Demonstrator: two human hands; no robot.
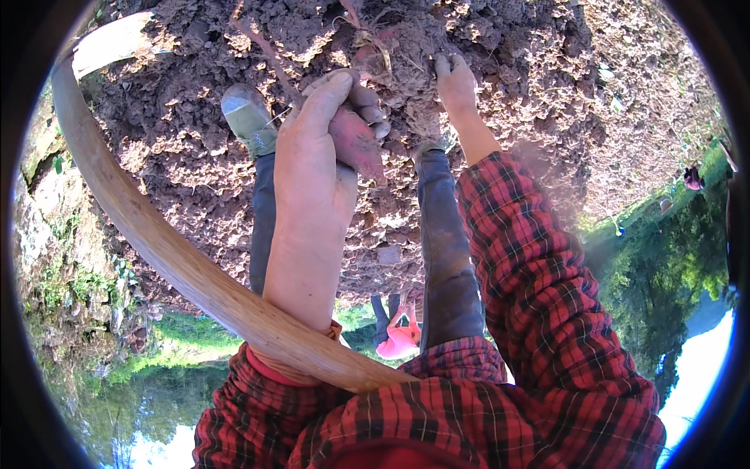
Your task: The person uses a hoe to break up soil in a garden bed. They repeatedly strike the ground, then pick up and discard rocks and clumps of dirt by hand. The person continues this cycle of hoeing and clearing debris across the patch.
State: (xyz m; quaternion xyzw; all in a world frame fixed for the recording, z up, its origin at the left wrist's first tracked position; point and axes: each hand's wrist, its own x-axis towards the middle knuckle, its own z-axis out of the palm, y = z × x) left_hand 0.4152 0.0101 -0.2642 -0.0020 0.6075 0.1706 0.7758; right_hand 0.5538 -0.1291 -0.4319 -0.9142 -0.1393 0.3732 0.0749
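In my left hand (328,111) is a red-skinned sweet potato (355,143) dusted with soil, its tapered end pointing back towards me. A reddish stem (269,53) runs up past the fingers of that hand. My right hand (457,88) grips the right side of a soil-caked clump (413,64) with fine roots and patches of red tuber skin showing. Dirt covers the fingers of both hands. Soil hides much of the clump. Across my left forearm lies a curved-looking wooden tool handle (193,258), which reaches to the upper left.
A pale, sunlit hoe-like blade (114,44) lies by the handle's far end. My shoe (249,117) stands on loose, cloddy soil (193,193). Behind my legs, a person in a pink top (400,340) bends over. Greenery (650,258) borders the field at right.
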